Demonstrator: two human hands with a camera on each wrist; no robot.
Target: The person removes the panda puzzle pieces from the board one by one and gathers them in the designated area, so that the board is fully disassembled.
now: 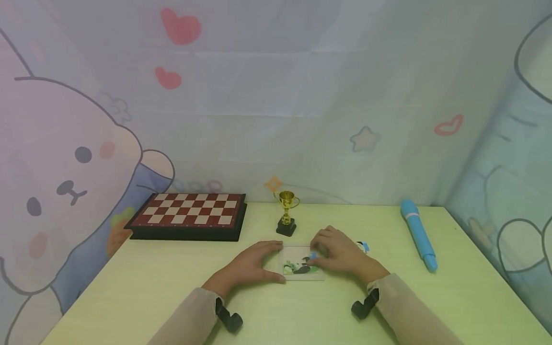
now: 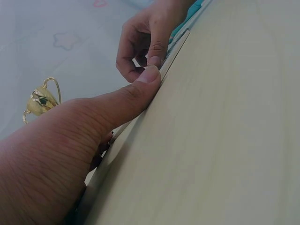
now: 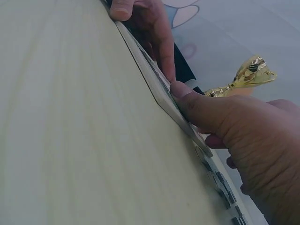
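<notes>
A small flat puzzle plate with a green and black picture lies on the pale table. My left hand grips the plate's left side, thumb on the near edge and fingers on the far edge. My right hand rests on the plate's right part with curled fingers that pinch a small blue piece. The left wrist view shows my left thumb pressed on the plate's edge, with the right hand just beyond. In the right wrist view, my right thumb lies against the plate's edge.
A small gold trophy stands just behind the plate. A red and white chessboard lies at the back left, and a blue pen-shaped object at the right. A small loose piece sits right of my right hand. Printed curtains surround the table.
</notes>
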